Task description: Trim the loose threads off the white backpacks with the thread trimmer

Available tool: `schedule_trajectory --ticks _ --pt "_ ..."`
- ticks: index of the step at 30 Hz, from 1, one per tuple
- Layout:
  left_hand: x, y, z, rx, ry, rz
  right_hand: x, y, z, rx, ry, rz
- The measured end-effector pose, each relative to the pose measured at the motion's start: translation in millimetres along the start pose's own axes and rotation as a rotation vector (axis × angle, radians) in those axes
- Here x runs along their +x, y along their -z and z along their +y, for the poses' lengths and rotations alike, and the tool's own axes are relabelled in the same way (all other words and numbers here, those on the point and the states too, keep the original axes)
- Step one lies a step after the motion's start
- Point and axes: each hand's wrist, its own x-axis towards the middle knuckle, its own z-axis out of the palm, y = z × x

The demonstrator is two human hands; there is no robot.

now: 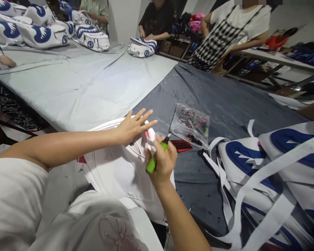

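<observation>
A white bag [117, 174] lies against my lap and the table's near edge. My left hand [133, 127] rests on its upper part with fingers spread. My right hand [162, 157] is closed around a green-and-black tool [152, 164] with a small pale tip pointing up and away from me; its exact kind is unclear. The right fingers are close to the bag's upper right edge, near a small red patch [147, 134]. Whether they also pinch the bag is hidden.
A clear plastic bag [191, 122] of small dark items lies ahead on the grey cover, beside a red piece [182, 145]. White-and-blue bags [246, 157] with loose straps [240, 198] crowd the right. More bags [42, 35] stand far left. Several people work around the table.
</observation>
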Motion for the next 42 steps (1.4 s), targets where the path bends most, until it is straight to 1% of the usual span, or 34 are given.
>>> schedule_trajectory --ticks 1,3,5,6,8,10,12,14,18,20,26,31,36,38,42 --pt "-1 -1.2 1 -0.007 0.034 0.009 6 -4 1 -0.08 -0.087 -0.041" --pt "-1 -3.0 3 -0.042 0.099 -0.002 18 -15 0 -0.188 -0.216 -0.194" --pt "1 -4.1 5 -0.069 0.14 -0.028 26 -26 -4 -0.276 -0.254 -0.328" --pt "2 -4.2 5 -0.072 0.15 -0.033 29 -31 -5 -0.325 -0.258 -0.365" --pt "6 -3.4 6 -0.061 0.151 -0.031 31 -37 -7 -0.401 -0.259 -0.4" --pt "8 -1.1 5 -0.054 0.136 -0.058 30 -39 -8 -0.402 -0.272 -0.4" --pt "9 1.7 3 -0.052 0.105 -0.117 28 -38 -6 -0.345 -0.292 -0.38" --pt "7 3.5 1 -0.049 0.101 -0.149 26 -37 -4 -0.289 -0.304 -0.352" --pt "4 2.4 2 -0.077 0.237 -0.106 23 -36 -1 -0.263 -0.321 -0.322" --pt "3 1.8 3 -0.109 0.271 -0.106 23 -36 0 -0.251 -0.315 -0.325" --pt "5 5.2 3 -0.132 0.255 -0.151 23 -37 1 -0.236 -0.333 -0.34" --pt "5 3.6 0 -0.144 0.229 -0.138 24 -34 3 -0.237 -0.335 -0.374" --pt "4 0.4 1 -0.146 0.248 -0.124 23 -30 9 -0.205 -0.313 -0.408" --pt "5 -0.6 2 -0.122 0.223 -0.102 22 -29 11 -0.186 -0.297 -0.415" --pt "11 -4.0 5 -0.061 0.079 -0.052 21 -29 12 -0.196 -0.285 -0.412"
